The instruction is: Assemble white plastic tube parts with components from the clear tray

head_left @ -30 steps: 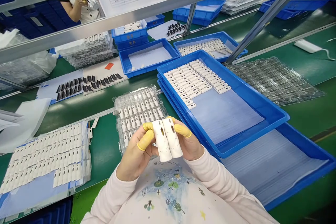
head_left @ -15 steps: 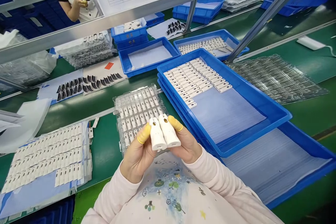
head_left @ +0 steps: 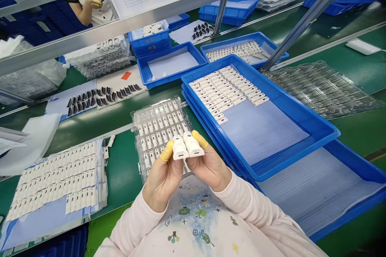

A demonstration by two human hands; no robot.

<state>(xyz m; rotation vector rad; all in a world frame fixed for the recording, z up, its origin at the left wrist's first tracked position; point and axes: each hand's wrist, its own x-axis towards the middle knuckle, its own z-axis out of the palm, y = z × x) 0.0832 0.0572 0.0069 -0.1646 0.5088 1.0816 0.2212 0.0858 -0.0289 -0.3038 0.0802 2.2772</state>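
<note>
White shells [head_left: 180, 149] — two, smooth and flared, a slim slot in each flat end — are held side by side near a clear moulded tray [head_left: 140, 117], the left hand [head_left: 163, 180] pinching one, the right hand [head_left: 212, 169] the other, thumbs in yellow covers [head_left: 166, 151].

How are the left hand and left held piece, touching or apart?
Touching: the head view shows the left hand, thumb against the left held piece.

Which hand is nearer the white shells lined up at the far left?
Left. The left hand is to the right of those white shells, not touching; the right hand is farther right.
</note>
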